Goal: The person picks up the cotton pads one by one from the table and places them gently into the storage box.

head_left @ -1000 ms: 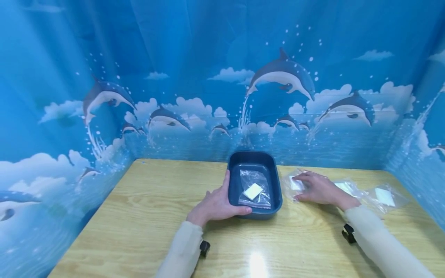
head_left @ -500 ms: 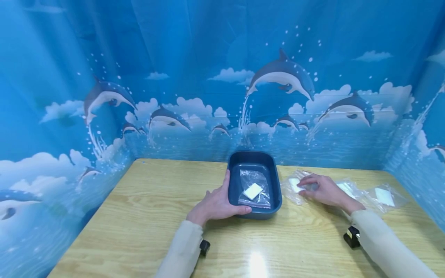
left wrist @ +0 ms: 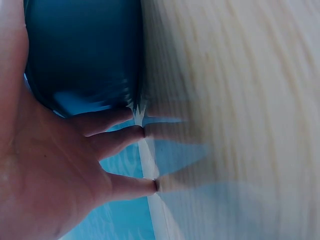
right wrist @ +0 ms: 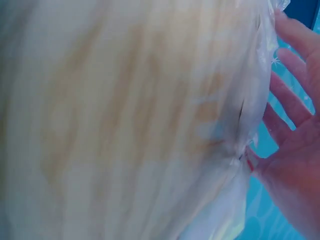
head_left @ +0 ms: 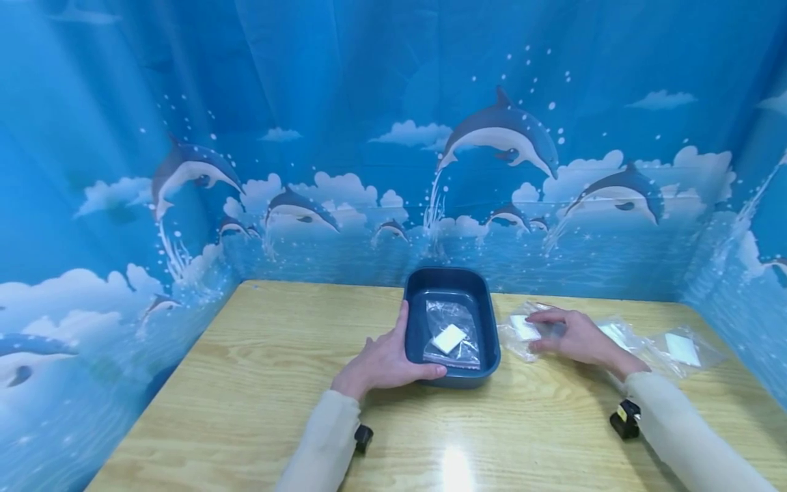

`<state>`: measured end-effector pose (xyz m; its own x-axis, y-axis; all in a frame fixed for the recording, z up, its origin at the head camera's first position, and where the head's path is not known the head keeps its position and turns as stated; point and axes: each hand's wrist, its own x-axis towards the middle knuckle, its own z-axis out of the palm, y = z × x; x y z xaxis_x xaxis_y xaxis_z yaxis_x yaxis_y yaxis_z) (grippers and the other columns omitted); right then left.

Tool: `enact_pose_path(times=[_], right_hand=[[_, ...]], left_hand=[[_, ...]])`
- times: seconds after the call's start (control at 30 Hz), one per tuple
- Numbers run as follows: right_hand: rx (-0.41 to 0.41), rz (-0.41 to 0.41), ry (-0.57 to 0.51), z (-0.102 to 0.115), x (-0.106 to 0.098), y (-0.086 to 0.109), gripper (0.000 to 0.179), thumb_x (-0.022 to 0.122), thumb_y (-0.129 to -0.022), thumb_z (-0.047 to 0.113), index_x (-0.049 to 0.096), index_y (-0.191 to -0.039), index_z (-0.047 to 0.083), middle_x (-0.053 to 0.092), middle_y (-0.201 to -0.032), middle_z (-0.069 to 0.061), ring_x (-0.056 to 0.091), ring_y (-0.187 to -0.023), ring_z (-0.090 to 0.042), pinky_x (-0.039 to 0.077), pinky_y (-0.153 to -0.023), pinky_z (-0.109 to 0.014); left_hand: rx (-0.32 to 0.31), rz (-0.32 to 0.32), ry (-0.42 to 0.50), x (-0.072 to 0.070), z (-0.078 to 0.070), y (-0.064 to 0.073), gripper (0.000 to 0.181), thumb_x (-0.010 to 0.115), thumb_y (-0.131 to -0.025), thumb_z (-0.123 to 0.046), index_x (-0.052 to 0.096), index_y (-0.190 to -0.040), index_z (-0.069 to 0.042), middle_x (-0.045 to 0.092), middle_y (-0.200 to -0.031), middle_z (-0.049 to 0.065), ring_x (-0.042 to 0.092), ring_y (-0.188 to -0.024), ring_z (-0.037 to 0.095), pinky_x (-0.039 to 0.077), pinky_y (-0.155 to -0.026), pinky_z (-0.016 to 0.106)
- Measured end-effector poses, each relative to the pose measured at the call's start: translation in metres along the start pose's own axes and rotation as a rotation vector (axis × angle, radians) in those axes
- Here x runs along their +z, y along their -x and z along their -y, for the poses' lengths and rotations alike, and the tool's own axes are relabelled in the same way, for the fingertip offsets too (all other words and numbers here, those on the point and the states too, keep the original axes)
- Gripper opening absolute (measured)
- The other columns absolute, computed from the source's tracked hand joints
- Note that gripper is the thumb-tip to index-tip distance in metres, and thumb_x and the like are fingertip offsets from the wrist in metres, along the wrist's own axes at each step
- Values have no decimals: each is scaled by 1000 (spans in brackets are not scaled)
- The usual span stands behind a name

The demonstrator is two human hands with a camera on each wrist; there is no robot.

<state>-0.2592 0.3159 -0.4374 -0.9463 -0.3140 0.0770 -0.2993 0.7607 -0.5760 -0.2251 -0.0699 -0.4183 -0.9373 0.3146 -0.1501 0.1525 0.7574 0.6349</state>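
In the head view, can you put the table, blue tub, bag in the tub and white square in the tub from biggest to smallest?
1. Table
2. Blue tub
3. Bag in the tub
4. White square in the tub

No two look alike.

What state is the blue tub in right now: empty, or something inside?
Not empty: the head view shows a clear bag with a white piece lying inside the blue tub.
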Motion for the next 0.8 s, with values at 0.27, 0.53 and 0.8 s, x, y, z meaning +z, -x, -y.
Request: enact_pose_path(times=[0.27,0.53,0.8], right_hand=[[22,73,-114,-2,-1,-2,50,82,-86,35,71,-128,10,48,-155,-24,30,-147,-56,23,-110,-82],[-3,45,-161,-3,-2,-7,25,77,-91,22,79,-110,6,64,-136,-24,33,-146,-55,24,-114,-78],[9,39,-169,-3,-3,-8,17,76,-92,20,81,-101,7,69,-131,-21,33,-147,-54,22,-115,-78]], left_hand=[[-6,-3,-2,1,-1,-1,136,76,-72,-76,-11,-165,-29,33,-167,13,40,-150,40,11,-126,70],[-7,0,8,0,0,0,135,75,-72,-76,-11,-165,-30,32,-168,12,39,-151,40,10,-126,70],[-2,2,19,0,1,0,135,75,-72,-77,-12,-165,-30,30,-169,9,36,-152,39,9,-126,69]])
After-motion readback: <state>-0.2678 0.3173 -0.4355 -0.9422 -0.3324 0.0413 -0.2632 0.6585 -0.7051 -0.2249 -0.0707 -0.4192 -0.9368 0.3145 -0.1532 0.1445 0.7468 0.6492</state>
